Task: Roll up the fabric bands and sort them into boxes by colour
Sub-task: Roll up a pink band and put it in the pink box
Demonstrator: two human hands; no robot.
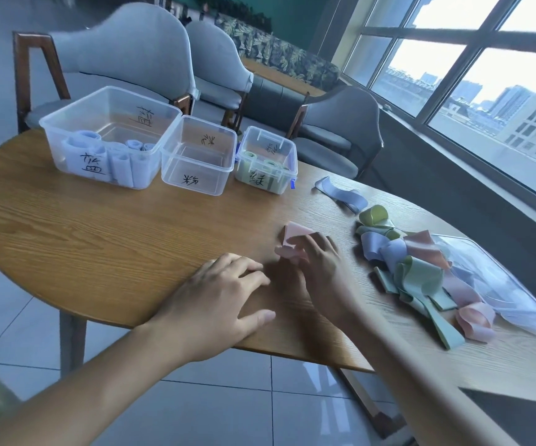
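Head view: a person works at a round wooden worktop (99, 226).
Right hand (316, 262): its grip is curled on a pink band (295, 235), near the worktop's middle.
Left hand (218, 297): flat, fingers loose, holding nothing, by the near edge.
Boxes: blue box (108, 136), empty box (199, 156), green box (266, 159) along the far edge.
Loose bands (421, 272): piled by the right edge.
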